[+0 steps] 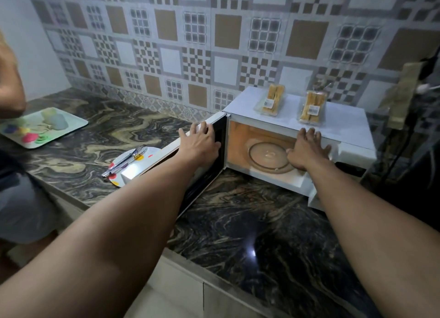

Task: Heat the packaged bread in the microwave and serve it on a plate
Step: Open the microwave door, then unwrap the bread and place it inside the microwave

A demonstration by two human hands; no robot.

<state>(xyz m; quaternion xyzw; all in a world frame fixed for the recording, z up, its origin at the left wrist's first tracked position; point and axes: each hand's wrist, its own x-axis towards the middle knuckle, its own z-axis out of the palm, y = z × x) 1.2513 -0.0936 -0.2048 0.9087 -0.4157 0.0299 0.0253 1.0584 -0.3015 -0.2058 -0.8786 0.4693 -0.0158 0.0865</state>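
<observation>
A white microwave (pixel 342 125) stands on the marble counter with its door (pixel 166 158) swung wide to the left. The lit cavity shows a bare glass turntable (pixel 266 157). Two clear packs of bread lie on the microwave's top: one pack (pixel 271 100) at the left, the other pack (pixel 312 108) to its right. My left hand (pixel 202 141) grips the top edge of the door. My right hand (pixel 307 148) rests flat against the microwave's front frame, fingers spread, holding nothing. A white plate (pixel 123 172) with coloured dots lies left of the door, with metal tongs (pixel 125 160) on it.
A pale tray (pixel 71 127) with coloured items and cups sits at the counter's far left. Another person stands at the left edge, arm (pixel 9 84) raised. A brown bag (pixel 402 96) hangs at the right beside a dark appliance. The counter edge (pixel 190 260) runs diagonally below.
</observation>
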